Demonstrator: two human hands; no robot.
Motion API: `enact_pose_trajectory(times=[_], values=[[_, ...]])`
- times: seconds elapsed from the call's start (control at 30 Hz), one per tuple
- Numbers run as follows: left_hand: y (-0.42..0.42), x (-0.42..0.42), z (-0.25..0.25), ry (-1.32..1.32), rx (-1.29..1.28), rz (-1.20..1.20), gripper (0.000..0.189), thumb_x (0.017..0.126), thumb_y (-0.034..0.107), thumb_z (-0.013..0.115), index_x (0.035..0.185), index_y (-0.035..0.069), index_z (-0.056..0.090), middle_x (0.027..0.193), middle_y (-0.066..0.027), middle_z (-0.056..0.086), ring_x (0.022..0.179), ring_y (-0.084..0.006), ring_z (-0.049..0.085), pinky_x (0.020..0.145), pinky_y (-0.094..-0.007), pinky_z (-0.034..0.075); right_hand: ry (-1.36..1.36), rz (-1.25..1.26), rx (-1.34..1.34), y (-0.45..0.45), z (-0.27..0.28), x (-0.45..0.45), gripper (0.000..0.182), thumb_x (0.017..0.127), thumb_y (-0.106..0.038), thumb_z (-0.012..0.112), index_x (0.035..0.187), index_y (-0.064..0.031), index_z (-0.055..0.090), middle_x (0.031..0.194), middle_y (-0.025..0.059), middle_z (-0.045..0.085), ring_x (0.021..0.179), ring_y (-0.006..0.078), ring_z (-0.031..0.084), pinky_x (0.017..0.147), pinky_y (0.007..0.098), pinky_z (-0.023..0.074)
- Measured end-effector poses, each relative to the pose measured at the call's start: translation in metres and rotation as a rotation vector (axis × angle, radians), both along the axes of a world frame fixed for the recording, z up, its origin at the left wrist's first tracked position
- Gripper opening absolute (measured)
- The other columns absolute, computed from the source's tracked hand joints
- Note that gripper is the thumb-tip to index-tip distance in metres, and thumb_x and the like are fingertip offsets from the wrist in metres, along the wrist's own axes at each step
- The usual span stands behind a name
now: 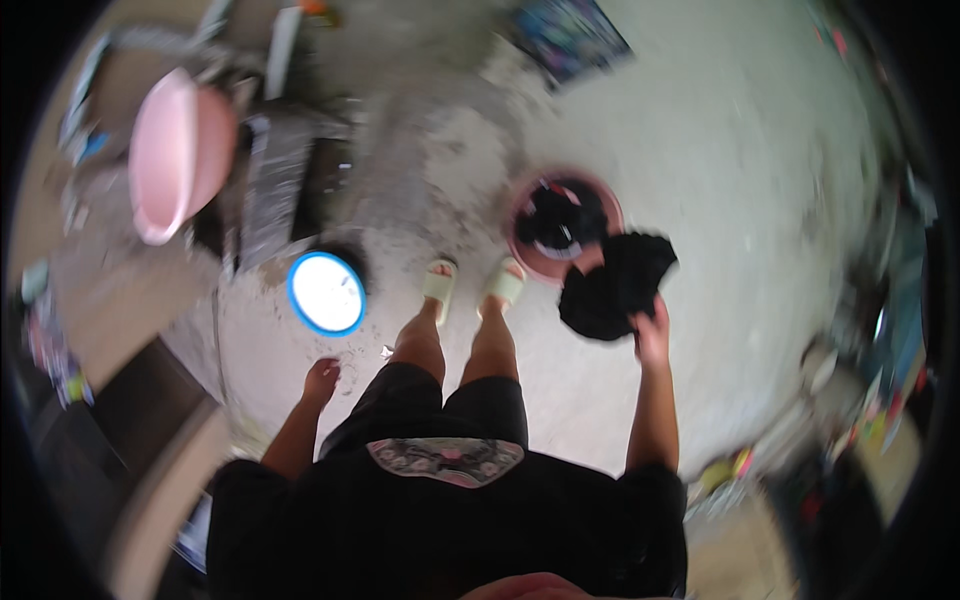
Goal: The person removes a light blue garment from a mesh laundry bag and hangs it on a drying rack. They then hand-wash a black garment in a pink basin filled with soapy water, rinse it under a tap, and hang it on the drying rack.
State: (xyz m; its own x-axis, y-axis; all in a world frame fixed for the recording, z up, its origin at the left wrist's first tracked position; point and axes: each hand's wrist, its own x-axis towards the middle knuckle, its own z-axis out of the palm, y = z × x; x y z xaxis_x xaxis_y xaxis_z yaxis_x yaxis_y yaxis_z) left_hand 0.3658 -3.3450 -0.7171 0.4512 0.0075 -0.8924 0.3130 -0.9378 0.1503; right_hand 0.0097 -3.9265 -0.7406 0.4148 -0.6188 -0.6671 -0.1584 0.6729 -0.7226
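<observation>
My right hand [651, 330] grips a bunched piece of black cloth [619, 289], held out to the right above the floor. Part of the cloth overlaps the near rim of a pink basin [559, 264] in this view; whether they touch, I cannot tell. Inside that basin lies more dark fabric [564, 214], with a few red and pale patches. At my left side hangs my left hand [322, 377], apparently empty, its fingers loosely bent and blurred. Closest to it is a round blue-rimmed tub [327, 294] with a bright white inside, standing on the floor.
A larger pink tub [165, 157] rests tilted at the upper left, near a grey block-like ledge [277, 180]. Pale slippers [439, 285] are on my feet on the concrete floor [720, 187]. A dark patterned sheet [570, 37] lies at the top. Blurred clutter [847, 390] lines the right side.
</observation>
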Motion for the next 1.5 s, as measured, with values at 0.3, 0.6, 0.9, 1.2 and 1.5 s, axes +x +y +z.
enact_pose_trajectory(times=[0.3, 0.6, 0.9, 1.2, 1.5], values=[[-0.137, 0.105, 0.075, 0.343, -0.929, 0.494, 0.036, 0.092, 0.032, 0.056, 0.122, 0.010, 0.053, 0.102, -0.0024, 0.060, 0.094, -0.0126, 0.057, 0.081, -0.0281, 0.046, -0.173, 0.231, -0.121, 0.116, 0.231, 0.277, 0.061, 0.060, 0.009, 0.053, 0.119, -0.0022, 0.050, 0.108, 0.0066, 0.059, 0.100, 0.0185, 0.057, 0.089, 0.0297, 0.0452], [-0.064, 0.362, 0.171, 0.615, -1.658, 0.895, 0.079, 0.082, 0.054, 0.061, 0.140, 0.009, 0.032, 0.135, -0.0100, 0.045, 0.123, -0.0228, 0.045, 0.105, -0.0383, 0.036, -0.273, 0.981, -0.343, 0.307, 0.318, 0.682, 0.046, 0.063, 0.009, 0.058, 0.108, -0.0010, 0.055, 0.096, 0.0022, 0.059, 0.091, 0.0113, 0.055, 0.081, 0.0242, 0.0434], [-0.001, 0.569, 0.144, -0.395, -1.343, 1.337, 0.067, 0.083, 0.015, 0.067, 0.136, -0.002, 0.030, 0.127, -0.0115, 0.049, 0.115, -0.0214, 0.048, 0.097, -0.0302, 0.039, -0.329, 1.430, -0.998, 0.430, 0.221, 1.016, 0.034, 0.073, 0.002, 0.061, 0.107, 0.0002, 0.061, 0.091, 0.0083, 0.065, 0.085, 0.0176, 0.061, 0.080, 0.0279, 0.0476], [-0.010, 0.633, 0.010, -0.441, -0.756, 1.264, 0.091, 0.077, 0.027, 0.070, 0.144, -0.001, 0.016, 0.137, -0.0235, 0.037, 0.123, -0.0328, 0.040, 0.100, -0.0396, 0.037, -0.013, 1.659, -1.256, 0.456, 0.033, 1.109, 0.067, 0.080, -0.026, 0.063, 0.140, -0.0167, 0.035, 0.140, 0.0289, 0.031, 0.129, 0.0426, 0.034, 0.102, 0.0505, 0.0343], [0.012, 0.773, -0.043, -1.019, 0.364, 0.371, 0.064, 0.077, 0.042, 0.065, 0.135, 0.026, 0.045, 0.118, -0.0201, 0.048, 0.118, -0.0403, 0.039, 0.098, -0.0572, 0.030, 0.392, 2.071, -1.241, 0.477, -0.030, 1.157, 0.103, 0.068, -0.059, 0.069, 0.148, -0.0330, 0.008, 0.153, 0.0189, 0.003, 0.137, 0.0447, 0.015, 0.093, 0.0769, 0.0200]])
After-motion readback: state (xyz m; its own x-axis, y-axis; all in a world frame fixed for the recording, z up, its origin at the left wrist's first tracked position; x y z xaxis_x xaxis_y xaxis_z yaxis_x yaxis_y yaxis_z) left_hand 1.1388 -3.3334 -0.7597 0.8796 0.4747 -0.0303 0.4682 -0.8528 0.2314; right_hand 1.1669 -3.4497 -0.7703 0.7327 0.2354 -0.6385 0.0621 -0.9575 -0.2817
